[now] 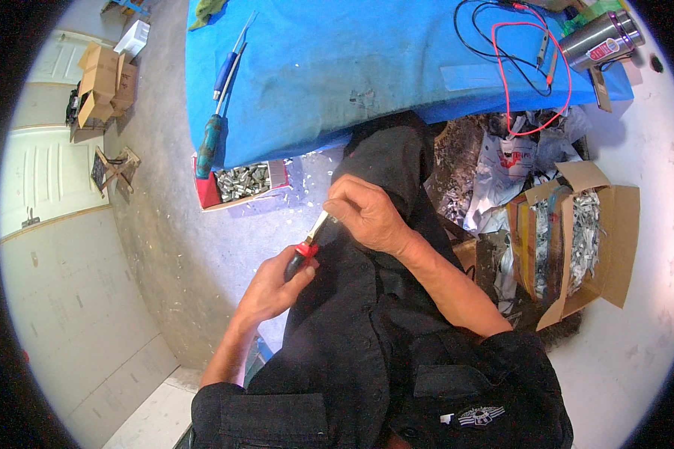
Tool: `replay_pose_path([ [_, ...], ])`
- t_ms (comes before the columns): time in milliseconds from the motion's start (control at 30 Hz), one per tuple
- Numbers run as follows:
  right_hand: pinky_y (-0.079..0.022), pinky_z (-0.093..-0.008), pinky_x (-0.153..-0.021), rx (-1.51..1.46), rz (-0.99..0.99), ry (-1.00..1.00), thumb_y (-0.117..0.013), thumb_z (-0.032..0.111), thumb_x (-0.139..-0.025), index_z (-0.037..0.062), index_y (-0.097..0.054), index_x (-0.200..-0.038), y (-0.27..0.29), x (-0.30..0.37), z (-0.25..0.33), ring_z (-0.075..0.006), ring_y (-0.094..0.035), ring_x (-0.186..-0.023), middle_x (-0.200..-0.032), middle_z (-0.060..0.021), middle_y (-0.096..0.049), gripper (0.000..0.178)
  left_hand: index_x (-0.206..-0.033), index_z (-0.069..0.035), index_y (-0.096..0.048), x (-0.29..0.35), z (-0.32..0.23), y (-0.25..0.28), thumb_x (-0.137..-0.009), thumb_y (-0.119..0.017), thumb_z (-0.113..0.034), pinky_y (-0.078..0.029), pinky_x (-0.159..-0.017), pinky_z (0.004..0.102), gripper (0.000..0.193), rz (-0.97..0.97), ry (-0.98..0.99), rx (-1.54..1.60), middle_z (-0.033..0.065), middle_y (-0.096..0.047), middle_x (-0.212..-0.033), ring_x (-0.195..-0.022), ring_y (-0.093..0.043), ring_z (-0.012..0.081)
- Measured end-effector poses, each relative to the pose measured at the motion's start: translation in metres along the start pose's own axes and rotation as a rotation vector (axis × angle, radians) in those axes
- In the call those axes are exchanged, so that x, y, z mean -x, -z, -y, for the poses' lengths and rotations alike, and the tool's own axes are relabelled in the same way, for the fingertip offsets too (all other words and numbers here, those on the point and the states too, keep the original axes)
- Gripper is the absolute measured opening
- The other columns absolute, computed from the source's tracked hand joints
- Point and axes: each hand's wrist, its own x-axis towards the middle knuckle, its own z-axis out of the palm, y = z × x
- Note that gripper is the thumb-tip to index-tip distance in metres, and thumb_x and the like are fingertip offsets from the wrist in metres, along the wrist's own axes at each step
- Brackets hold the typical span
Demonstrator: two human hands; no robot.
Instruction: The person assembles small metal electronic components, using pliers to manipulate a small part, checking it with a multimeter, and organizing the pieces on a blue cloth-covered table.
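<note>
Red-and-black-handled tool (300, 262) sits mid-frame, above the dark trousers (329, 273); from my end I read the left hand (271, 290) with fingers wrapped round its grip, thumb closed over; the right hand (368, 217) has fingers bunched together, pinching at the tool's metal end; I can't tell whether a small piece is in there too, knuckles hide it; probably one hand holds the handle and the other steadies the tip, close to the body for control.

Box of metal pieces (201, 193) left of centre, under the counter's (299, 82) edge, likely there for easy reach; blue-handled screwdriver (223, 75) and teal-handled screwdriver (211, 142) upper left on the blue cover, the teal grip overhanging the edge, I guess for quick pickup; test leads (550, 72) looped upper right, beside a steel flask (586, 46).

Writing: red label on the flask, too small for me; red print on the white bag (493, 183), right of centre, creased; pale winged badge (481, 416) lower right on the jacket; open carton (619, 239) of silvery scraps, far right.
</note>
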Motion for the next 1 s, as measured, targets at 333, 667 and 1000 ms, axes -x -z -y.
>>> replay_pose_path([
  [333, -0.049, -0.0395, -0.069, 0.032, 0.020, 0.058, -0.074, 0.012, -0.096, -0.0008, -0.060, -0.090, -0.004, -0.001, 0.000, -0.0302, -0.058, -0.073, -0.083, -0.0137, -0.058, 0.020, -0.120, 0.001, -0.064, 0.004, 0.007, 0.006, -0.100, -0.067, -0.033, -0.054, -0.079, 0.0413, 0.039, 0.042, 0.016, -0.024, 0.0182, -0.073, -0.092, -0.087, -0.071, 0.0276],
  [667, -0.049, -0.0400, -0.070, 0.010, 0.030, 0.082, -0.072, 0.012, -0.098, -0.0012, -0.059, -0.091, -0.004, 0.001, -0.003, -0.0314, -0.059, -0.075, -0.084, -0.0145, -0.059, 0.020, -0.119, 0.000, -0.064, 0.005, 0.006, -0.004, -0.103, -0.067, -0.025, -0.055, -0.070, 0.0300, 0.030, 0.079, 0.103, 0.276, 0.0050, -0.073, -0.091, -0.078, -0.066, 0.0123],
  [1000, -0.051, -0.0370, -0.071, -0.042, -0.041, -0.006, -0.072, 0.013, -0.098, -0.0004, -0.063, -0.092, -0.002, 0.002, -0.003, -0.0260, -0.064, -0.077, -0.086, -0.0124, -0.064, 0.017, -0.127, -0.001, -0.064, 0.003, 0.002, -0.001, -0.101, -0.066, -0.032, -0.053, -0.089, 0.0366, 0.041, 0.065, -0.014, 0.161, 0.0123, -0.075, -0.107, -0.098, -0.068, 0.0198],
])
